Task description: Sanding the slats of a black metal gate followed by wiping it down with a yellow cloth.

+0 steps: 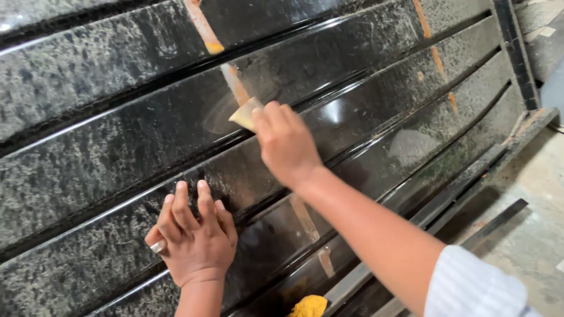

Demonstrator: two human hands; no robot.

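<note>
A: What fills the view?

B: Black polished slabs point(106, 147), stacked on edge and leaning, their long edges running up to the right. They are cut off on the left, at the top and at the bottom, so where they end cannot be seen. Much of the surface is dusty and speckled; a glossy band reflects light near the middle.

A: What holds them?

B: A dark frame point(517, 53) at the right edge, only partly in view, with pale floor point(529, 240) beside it. Orange-brown strips point(202, 26) cross the slabs; what they are is hard to tell.

A: And the arms?

B: The right hand point(285, 141) reaches out from a white sleeve point(470, 287) that is cut off at the lower edge. It pinches a small pale pad point(245, 113) and presses it against a slab. The fingers cover most of the pad, and its free edge is blurred.

A: The left hand?

B: The left hand point(194, 235) lies flat on a lower slab, fingers together and pointing up, holding nothing. Something pale shows at its thumb; I cannot make it out.

A: Anything smaller?

B: A yellow cloth point(308, 306) at the bottom edge, mostly cut off.
</note>
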